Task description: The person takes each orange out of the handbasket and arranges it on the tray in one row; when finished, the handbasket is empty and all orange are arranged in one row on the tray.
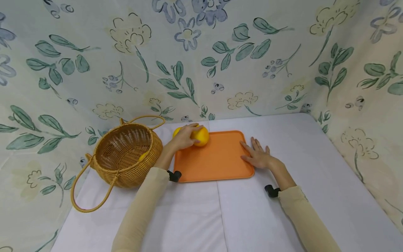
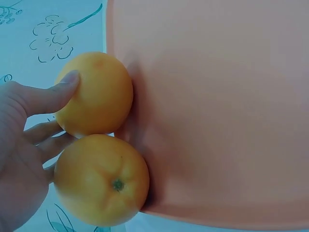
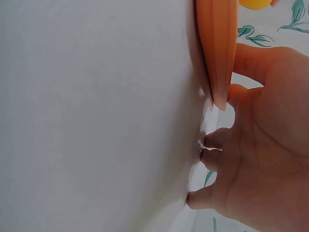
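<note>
In the head view, my left hand (image 1: 185, 137) is over the back left part of an orange tray (image 1: 217, 157). Its fingers and thumb hold a round, yellow-orange fruit that looks like an orange (image 1: 202, 136). A second orange (image 2: 104, 181) sits beside it, touching or nearly so, at the tray's left corner; the hand partly covers it in the head view. The left wrist view shows the thumb across the held orange. My right hand (image 1: 259, 156) lies with spread fingers at the tray's right edge, thumb side touching the tray and other fingertips on the table.
A wicker basket (image 1: 126, 176) with two loop handles stands left of the tray, a yellow thing (image 1: 143, 156) partly visible inside. White cloth (image 1: 245, 213) covers the table. Floral fabric (image 1: 189, 70) hangs behind and along the sides.
</note>
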Demonstrator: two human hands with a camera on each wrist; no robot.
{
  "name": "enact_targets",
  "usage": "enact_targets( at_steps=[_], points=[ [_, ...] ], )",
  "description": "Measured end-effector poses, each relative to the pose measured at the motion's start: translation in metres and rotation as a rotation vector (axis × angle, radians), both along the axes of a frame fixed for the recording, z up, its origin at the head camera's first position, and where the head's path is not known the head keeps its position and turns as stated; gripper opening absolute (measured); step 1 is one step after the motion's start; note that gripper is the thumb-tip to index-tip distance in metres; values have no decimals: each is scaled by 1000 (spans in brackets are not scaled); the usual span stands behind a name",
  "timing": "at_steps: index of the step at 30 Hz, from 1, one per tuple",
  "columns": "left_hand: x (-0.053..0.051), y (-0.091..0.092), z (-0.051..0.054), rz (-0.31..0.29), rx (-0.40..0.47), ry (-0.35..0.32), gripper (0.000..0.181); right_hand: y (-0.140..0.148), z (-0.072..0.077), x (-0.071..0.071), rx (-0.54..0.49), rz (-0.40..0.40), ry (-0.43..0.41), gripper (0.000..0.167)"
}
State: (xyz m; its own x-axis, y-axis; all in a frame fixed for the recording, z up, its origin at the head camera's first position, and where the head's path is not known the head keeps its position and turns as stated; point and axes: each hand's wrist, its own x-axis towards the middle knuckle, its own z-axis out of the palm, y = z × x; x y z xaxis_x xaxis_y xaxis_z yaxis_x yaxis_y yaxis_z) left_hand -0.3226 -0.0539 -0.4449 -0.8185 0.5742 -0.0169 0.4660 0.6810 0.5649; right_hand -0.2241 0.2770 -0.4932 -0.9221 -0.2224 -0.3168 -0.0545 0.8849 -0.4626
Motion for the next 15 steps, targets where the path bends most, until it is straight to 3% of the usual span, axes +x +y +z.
enact_targets(
  at_steps=[10, 15],
  points=[
    [-1, -5, -4, -8, 28, 17, 66, 0, 1, 0, 1, -1, 0, 72],
    [0, -9, -8, 23, 62, 2, 66, 0, 1, 0, 0, 3, 1, 72]
  ],
)
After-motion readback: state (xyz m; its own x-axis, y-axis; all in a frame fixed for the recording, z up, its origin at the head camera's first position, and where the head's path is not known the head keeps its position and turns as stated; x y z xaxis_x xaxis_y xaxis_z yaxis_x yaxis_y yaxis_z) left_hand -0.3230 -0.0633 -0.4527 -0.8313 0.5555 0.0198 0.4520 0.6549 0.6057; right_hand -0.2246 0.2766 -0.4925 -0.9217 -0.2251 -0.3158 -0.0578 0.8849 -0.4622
